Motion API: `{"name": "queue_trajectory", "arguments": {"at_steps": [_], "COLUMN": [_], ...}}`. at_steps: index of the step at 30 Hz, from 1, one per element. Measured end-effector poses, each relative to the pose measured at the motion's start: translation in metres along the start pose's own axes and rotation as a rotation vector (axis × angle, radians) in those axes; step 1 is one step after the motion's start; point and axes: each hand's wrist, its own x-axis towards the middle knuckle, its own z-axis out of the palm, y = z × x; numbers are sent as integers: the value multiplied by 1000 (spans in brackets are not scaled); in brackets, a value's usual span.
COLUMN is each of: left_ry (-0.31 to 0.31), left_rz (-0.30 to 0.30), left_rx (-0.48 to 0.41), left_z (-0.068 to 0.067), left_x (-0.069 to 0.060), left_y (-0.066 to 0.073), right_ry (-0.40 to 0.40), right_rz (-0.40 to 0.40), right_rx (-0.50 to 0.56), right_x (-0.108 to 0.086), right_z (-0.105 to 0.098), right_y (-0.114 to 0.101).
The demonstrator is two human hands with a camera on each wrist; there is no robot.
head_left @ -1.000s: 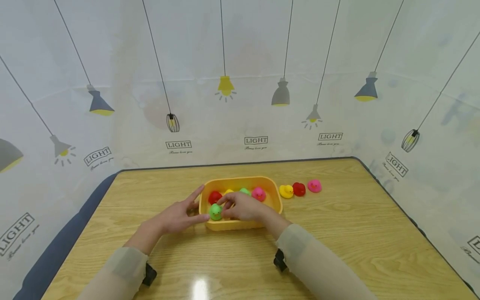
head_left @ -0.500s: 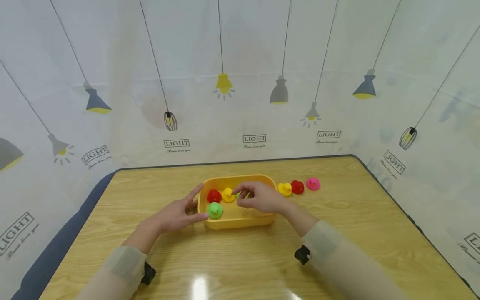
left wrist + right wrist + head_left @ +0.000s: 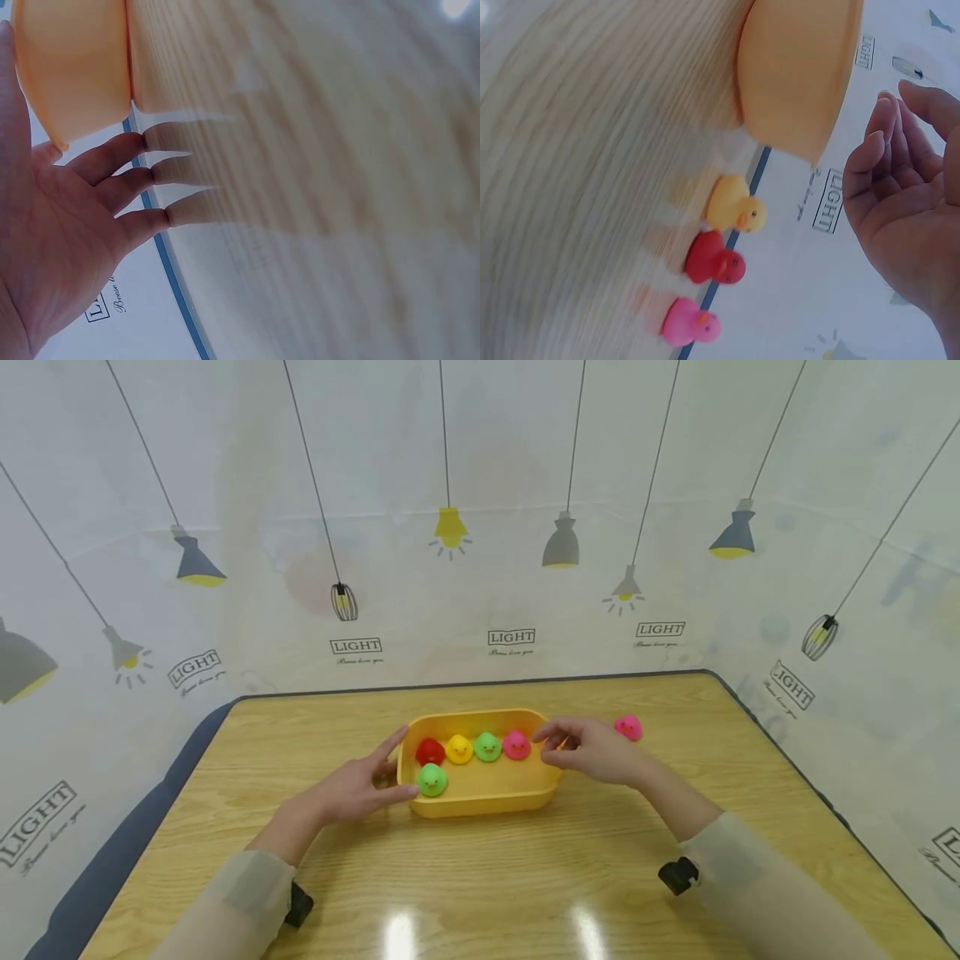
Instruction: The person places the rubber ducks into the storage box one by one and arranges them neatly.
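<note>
A shallow orange-yellow plastic basin stands on the table. Along its far side sit a red rubber duck, a yellow duck, a green duck and a pink duck. A second green duck is at the near left corner. My left hand rests against the basin's left end, thumb and index finger spread along the rim. Over the right end hovers my right hand, fingers loosely bent with nothing between them. Outside the basin stand another yellow duck and red duck, hidden behind that hand in the head view.
Another pink duck stands on the wooden table right of the basin, in line with the yellow and red ones. A white printed curtain with lamp drawings surrounds the table's back and sides.
My right hand has moved right, from above the near-left green duck to the basin's right end, uncovering the ducks inside. The left hand has stayed at the left rim.
</note>
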Motion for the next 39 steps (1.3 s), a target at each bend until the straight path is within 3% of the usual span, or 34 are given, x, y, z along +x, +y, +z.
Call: {"name": "queue_trajectory", "arguments": {"at_steps": [11,23,32,39], "left_ry": [-5,-13,-15,-15], "left_rz": [-12,-26,-30,-30], "left_rx": [-18,-18,-16,-16], "left_z": [-2,-3,-2,-2], "left_x": [0,0,0,-1], "left_y": [2,4,1,0], "right_ry": [37,80,105,147], "right_rz": [56,154,210,231], "right_rx": [-9,-2,-6,-16], "right_x": [-34,-64,-69,-58], "right_z": [-37,-63,-75,-79], "right_y": [34,87,116,127]}}
